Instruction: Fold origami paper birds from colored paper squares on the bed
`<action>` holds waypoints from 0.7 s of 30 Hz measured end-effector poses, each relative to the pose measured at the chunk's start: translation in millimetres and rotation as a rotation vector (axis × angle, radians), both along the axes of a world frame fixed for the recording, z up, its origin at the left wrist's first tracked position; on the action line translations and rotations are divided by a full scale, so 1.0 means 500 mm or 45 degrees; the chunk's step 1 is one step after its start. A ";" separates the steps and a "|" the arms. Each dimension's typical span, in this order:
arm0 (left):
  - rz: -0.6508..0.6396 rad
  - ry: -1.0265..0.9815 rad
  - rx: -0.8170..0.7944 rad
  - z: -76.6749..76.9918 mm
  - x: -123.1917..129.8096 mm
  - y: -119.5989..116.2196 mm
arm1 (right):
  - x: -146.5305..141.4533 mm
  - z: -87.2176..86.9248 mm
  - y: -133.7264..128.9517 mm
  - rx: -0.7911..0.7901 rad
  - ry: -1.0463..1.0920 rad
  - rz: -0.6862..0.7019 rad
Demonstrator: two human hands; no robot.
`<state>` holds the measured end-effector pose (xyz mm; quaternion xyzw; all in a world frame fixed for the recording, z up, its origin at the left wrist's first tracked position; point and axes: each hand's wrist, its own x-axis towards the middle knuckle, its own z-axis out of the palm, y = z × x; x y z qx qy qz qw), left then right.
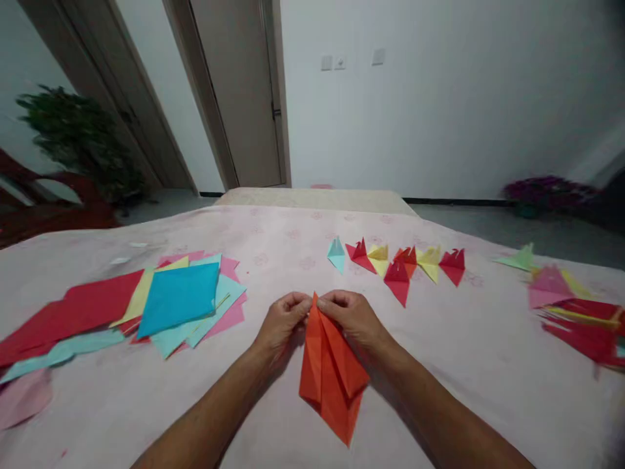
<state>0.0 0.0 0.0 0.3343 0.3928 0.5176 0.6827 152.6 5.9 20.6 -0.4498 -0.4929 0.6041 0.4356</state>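
Note:
A folded orange paper [332,384] hangs in layered flaps between my two hands, its narrow tip up and a wider point toward me. My left hand [288,319] pinches the tip from the left side with thumb and fingers. From the right, my right hand [349,316] grips the same upper end, thumb on the paper. The two hands almost meet at the tip. The lower part of the paper spreads open over the pink cloth [263,417]; whether it rests on the cloth I cannot tell.
Coloured sheets lie at the left, with a blue one [180,296] on top and red ones [92,306] beside it. Several small folded paper birds [398,277] stand beyond my right hand. More folded papers [586,319] lie at the far right.

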 end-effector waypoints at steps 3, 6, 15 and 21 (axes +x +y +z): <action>-0.013 0.028 0.009 0.001 0.001 0.004 | 0.004 0.007 0.003 0.002 0.002 -0.018; -0.013 0.024 -0.002 -0.003 0.001 0.008 | 0.006 0.006 0.006 0.015 0.003 -0.004; -0.032 -0.014 -0.035 -0.012 -0.006 0.012 | 0.005 -0.005 0.010 0.075 -0.061 0.008; -0.055 -0.004 -0.056 -0.008 -0.005 0.011 | 0.005 -0.007 0.011 0.162 -0.189 -0.012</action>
